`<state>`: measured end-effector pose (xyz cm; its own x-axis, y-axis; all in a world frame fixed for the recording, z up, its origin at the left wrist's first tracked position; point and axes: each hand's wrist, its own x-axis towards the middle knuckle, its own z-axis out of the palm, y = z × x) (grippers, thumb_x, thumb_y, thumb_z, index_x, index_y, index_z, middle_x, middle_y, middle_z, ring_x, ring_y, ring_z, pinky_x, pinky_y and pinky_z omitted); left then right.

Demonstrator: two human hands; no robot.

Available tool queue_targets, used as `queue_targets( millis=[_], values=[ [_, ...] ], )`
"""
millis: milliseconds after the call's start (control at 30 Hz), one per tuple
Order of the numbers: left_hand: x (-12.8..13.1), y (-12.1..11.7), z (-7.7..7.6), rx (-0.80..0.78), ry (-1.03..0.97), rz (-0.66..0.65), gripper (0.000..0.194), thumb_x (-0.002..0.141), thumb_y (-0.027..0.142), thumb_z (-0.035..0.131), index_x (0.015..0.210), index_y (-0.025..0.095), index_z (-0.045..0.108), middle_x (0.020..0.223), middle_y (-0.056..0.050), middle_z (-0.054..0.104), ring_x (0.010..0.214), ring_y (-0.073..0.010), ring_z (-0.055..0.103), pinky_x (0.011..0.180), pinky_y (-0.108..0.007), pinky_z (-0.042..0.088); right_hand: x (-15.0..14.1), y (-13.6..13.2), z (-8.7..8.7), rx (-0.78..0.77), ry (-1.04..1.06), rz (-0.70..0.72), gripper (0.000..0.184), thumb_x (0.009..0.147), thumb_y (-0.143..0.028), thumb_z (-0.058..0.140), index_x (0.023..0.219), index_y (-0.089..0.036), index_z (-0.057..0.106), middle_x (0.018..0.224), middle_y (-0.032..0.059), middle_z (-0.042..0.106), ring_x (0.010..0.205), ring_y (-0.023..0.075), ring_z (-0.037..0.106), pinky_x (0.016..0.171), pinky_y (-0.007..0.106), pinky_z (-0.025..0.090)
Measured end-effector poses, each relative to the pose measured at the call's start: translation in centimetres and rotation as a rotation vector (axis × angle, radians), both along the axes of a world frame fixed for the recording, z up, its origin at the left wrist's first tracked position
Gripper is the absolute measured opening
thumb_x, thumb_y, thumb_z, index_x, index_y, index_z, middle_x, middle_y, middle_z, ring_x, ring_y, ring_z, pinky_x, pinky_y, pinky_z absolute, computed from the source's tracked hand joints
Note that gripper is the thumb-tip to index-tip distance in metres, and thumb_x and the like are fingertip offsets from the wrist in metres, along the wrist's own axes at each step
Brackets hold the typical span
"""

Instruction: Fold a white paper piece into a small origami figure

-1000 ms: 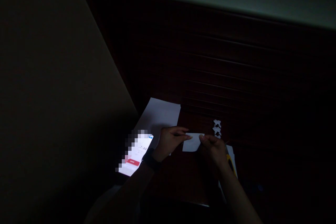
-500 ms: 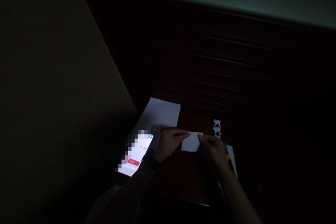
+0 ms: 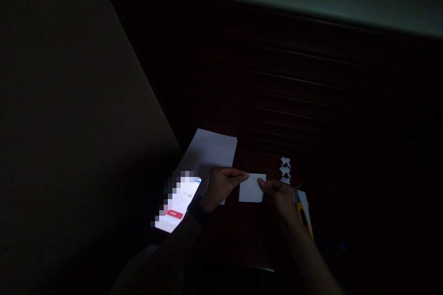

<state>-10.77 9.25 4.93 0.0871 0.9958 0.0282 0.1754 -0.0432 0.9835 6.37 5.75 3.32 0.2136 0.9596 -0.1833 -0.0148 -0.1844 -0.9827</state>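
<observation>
A small, nearly square piece of white paper is held over the dark table between both hands. My left hand, with a dark watch on its wrist, pinches the paper's upper left corner. At the upper right, my right hand grips it with the thumb lying on top. Just beyond my right hand, several small folded white paper shapes sit in a short row. A yellow-handled cutter or similar tool lies partly behind my right wrist, over more white paper.
White sheets lie at the back left of the dark table. A phone with a lit screen stands left of my left wrist, part of it pixelated. A pale wall rises at the left.
My right thumb has shifted slightly left and inward on the paper. The paper now looks flatter and a little taller to view. My left hand has barely moved.
</observation>
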Motion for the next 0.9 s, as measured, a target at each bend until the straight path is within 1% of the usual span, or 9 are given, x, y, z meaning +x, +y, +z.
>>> queue_targets(
  millis=[167, 300, 433, 600, 800, 900],
  values=[
    [0.0, 0.1, 0.1, -0.039, -0.050, -0.029, 0.026, 0.065, 0.037, 0.068, 0.080, 0.017, 0.070, 0.083, -0.006, 0.071, 0.078, -0.0203, 0.065, 0.069, -0.027, 0.052, 0.0, -0.1, 0.1, 0.005, -0.067, -0.016, 0.039, 0.058, -0.053, 0.066, 0.062, -0.014, 0.068, 0.054, 0.0030, 0.062, 0.049, 0.0157, 0.052, 0.046, 0.025, 0.034],
    [0.0, 0.1, 0.0, -0.066, -0.080, -0.026, 0.025, 0.064, 0.036, 0.068, 0.080, 0.016, 0.071, 0.084, -0.007, 0.070, 0.079, -0.0207, 0.065, 0.070, -0.028, 0.051, 0.0, 0.0, -0.1, -0.013, -0.087, -0.021, 0.038, 0.058, -0.051, 0.067, 0.063, -0.014, 0.069, 0.053, 0.0029, 0.062, 0.048, 0.0156, 0.052, 0.045, 0.025, 0.033],
    [0.0, 0.2, -0.3, -0.045, -0.086, -0.021, 0.025, 0.065, 0.036, 0.068, 0.080, 0.017, 0.071, 0.083, -0.007, 0.071, 0.079, -0.0207, 0.065, 0.071, -0.028, 0.051, 0.0, 0.0, 0.0, -0.024, -0.106, -0.018, 0.038, 0.057, -0.052, 0.066, 0.059, -0.014, 0.069, 0.052, 0.0029, 0.062, 0.049, 0.0164, 0.053, 0.046, 0.026, 0.034],
    [-0.1, 0.3, -0.6, -0.026, -0.092, -0.023, 0.024, 0.065, 0.035, 0.067, 0.081, 0.017, 0.071, 0.083, -0.006, 0.070, 0.079, -0.0205, 0.065, 0.071, -0.028, 0.051, -0.2, -0.1, 0.1, -0.014, -0.107, -0.046, 0.038, 0.057, -0.052, 0.066, 0.060, -0.014, 0.069, 0.053, 0.0027, 0.063, 0.049, 0.0164, 0.054, 0.047, 0.026, 0.036],
    [-0.2, 0.5, -1.0, -0.020, -0.111, 0.007, 0.024, 0.064, 0.034, 0.068, 0.080, 0.016, 0.070, 0.080, -0.007, 0.070, 0.076, -0.0201, 0.065, 0.067, -0.027, 0.051, 0.0, 0.0, 0.0, -0.037, -0.088, 0.014, 0.040, 0.059, -0.052, 0.066, 0.061, -0.013, 0.069, 0.057, 0.0042, 0.064, 0.052, 0.0165, 0.055, 0.048, 0.025, 0.037],
    [-0.3, 0.6, -0.4, -0.064, -0.118, -0.027, 0.026, 0.064, 0.033, 0.068, 0.083, 0.016, 0.069, 0.081, -0.007, 0.070, 0.075, -0.0194, 0.064, 0.064, -0.026, 0.050, 0.5, -0.1, 0.0, -0.038, -0.093, 0.052, 0.037, 0.061, -0.050, 0.066, 0.064, -0.013, 0.069, 0.059, 0.0045, 0.065, 0.052, 0.0163, 0.054, 0.048, 0.025, 0.036]
  ],
)
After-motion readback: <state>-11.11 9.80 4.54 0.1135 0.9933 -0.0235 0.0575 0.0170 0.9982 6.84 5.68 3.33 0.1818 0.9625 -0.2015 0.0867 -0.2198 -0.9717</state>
